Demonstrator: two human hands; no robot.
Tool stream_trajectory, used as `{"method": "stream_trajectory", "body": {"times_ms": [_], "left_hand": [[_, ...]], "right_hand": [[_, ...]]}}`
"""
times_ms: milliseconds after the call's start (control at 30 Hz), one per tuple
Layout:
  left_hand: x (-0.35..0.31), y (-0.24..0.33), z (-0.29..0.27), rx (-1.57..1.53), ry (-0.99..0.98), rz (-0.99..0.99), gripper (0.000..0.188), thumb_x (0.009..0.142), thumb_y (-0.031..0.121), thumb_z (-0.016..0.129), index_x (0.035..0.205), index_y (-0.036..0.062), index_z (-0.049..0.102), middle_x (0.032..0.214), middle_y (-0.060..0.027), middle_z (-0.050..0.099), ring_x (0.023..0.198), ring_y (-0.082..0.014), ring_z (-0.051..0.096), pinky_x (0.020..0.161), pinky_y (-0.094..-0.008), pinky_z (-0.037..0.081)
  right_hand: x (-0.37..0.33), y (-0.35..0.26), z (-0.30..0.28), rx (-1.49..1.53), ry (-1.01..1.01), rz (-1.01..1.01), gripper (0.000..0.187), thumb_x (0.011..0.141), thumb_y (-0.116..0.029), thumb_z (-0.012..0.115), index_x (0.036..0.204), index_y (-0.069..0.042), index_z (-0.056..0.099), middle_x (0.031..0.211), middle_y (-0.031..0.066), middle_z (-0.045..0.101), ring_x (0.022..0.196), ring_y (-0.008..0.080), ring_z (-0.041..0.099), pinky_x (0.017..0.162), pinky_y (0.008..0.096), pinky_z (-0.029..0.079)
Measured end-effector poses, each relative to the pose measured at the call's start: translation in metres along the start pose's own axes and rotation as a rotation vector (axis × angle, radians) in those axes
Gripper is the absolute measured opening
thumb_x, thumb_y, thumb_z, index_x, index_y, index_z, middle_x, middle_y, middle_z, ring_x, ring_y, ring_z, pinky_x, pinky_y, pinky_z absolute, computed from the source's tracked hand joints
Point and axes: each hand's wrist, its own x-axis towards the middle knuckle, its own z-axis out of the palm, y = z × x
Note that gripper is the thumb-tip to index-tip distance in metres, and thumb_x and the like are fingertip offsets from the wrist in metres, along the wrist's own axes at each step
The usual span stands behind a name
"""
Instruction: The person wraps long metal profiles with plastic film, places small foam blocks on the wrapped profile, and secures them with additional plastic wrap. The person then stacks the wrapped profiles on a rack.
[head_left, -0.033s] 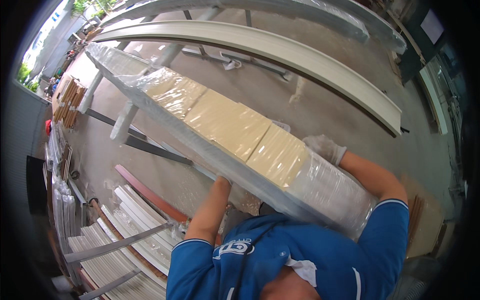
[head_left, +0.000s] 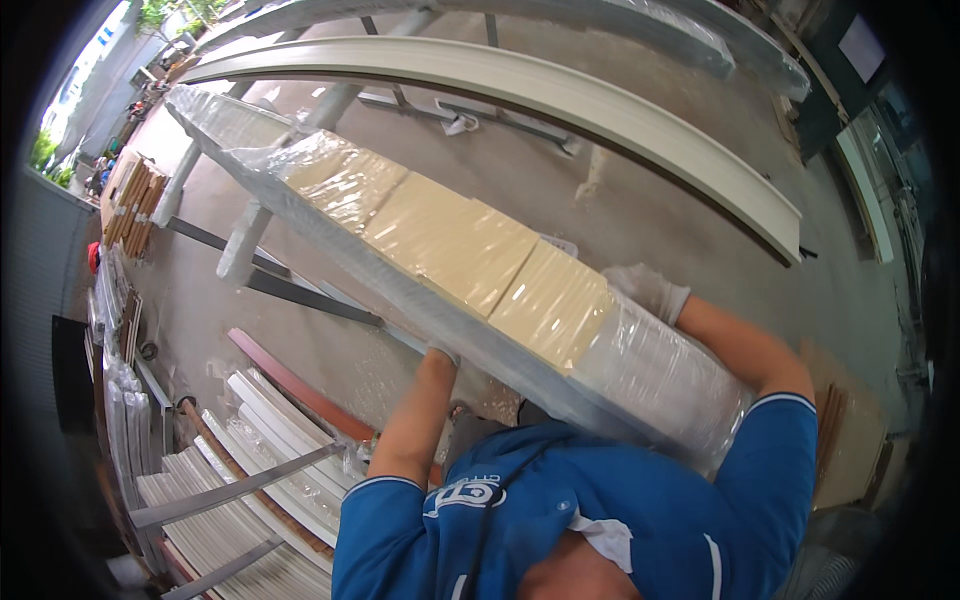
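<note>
A long bundle [head_left: 390,270] wrapped in clear plastic film slants across the middle, close to my body. Pale yellow panels [head_left: 450,240] lie along its top under the shiny film. At its far side, near the right end, my gloved right hand [head_left: 645,290] rests against the edge, its visible fingers curled. What those fingers hold is hidden behind the bundle. My left forearm reaches to the bundle's near side, and only the glove cuff of my left hand [head_left: 443,352] shows; its fingers are out of sight beneath. A small whitish object [head_left: 558,244] peeks out beyond the far edge.
Beyond the bundle, a long cream profile [head_left: 500,75] lies across padded supports [head_left: 240,245]. Several stacked white profiles [head_left: 240,500] sit in a metal rack at lower left, beside a reddish strip [head_left: 300,385]. Brown boards [head_left: 140,210] stand at far left.
</note>
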Motion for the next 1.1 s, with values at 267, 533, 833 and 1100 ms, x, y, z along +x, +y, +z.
{"method": "stream_trajectory", "body": {"times_ms": [267, 533, 833, 1100], "left_hand": [[-0.067, -0.004, -0.07, -0.202, -0.286, 0.063, 0.074, 0.087, 0.023, 0.077, 0.15, -0.0022, 0.047, 0.141, -0.0155, 0.06, 0.128, -0.0256, 0.058, 0.109, -0.0374, 0.045], [-0.142, 0.035, -0.138, -0.121, -0.605, 0.161, 0.106, 0.07, 0.037, 0.094, 0.153, -0.0031, 0.042, 0.142, -0.0137, 0.06, 0.135, -0.0257, 0.053, 0.115, -0.0384, 0.039], [-0.199, 0.101, -0.128, -0.046, -0.564, 0.414, 0.098, 0.071, 0.04, 0.092, 0.146, -0.0068, 0.048, 0.141, -0.0145, 0.06, 0.131, -0.0278, 0.057, 0.115, -0.0404, 0.04], [-0.227, 0.316, -0.02, 0.243, -0.578, 0.986, 0.087, 0.09, 0.05, 0.077, 0.147, -0.0091, 0.048, 0.145, -0.0119, 0.055, 0.131, -0.0207, 0.053, 0.112, -0.0331, 0.04]], "right_hand": [[-0.069, -0.076, -0.148, -0.175, 0.347, 0.31, 0.059, 0.079, -0.02, 0.082, 0.133, -0.011, 0.062, 0.126, 0.012, 0.068, 0.113, 0.0315, 0.067, 0.091, 0.0433, 0.057], [-0.068, -0.284, -0.054, 0.103, 0.223, 0.086, 0.048, 0.084, -0.011, 0.07, 0.131, -0.01, 0.063, 0.124, 0.0109, 0.068, 0.113, 0.029, 0.067, 0.095, 0.0386, 0.057], [-0.047, -0.312, 0.006, -0.413, 0.703, 0.047, 0.033, 0.088, -0.021, 0.062, 0.12, -0.018, 0.07, 0.115, 0.0047, 0.069, 0.101, 0.0202, 0.069, 0.082, 0.0317, 0.059], [-0.066, -0.253, -0.181, -0.813, 1.088, -0.176, 0.045, 0.08, -0.019, 0.075, 0.125, -0.019, 0.069, 0.116, 0.0066, 0.071, 0.092, 0.0218, 0.072, 0.069, 0.0338, 0.06]]}}
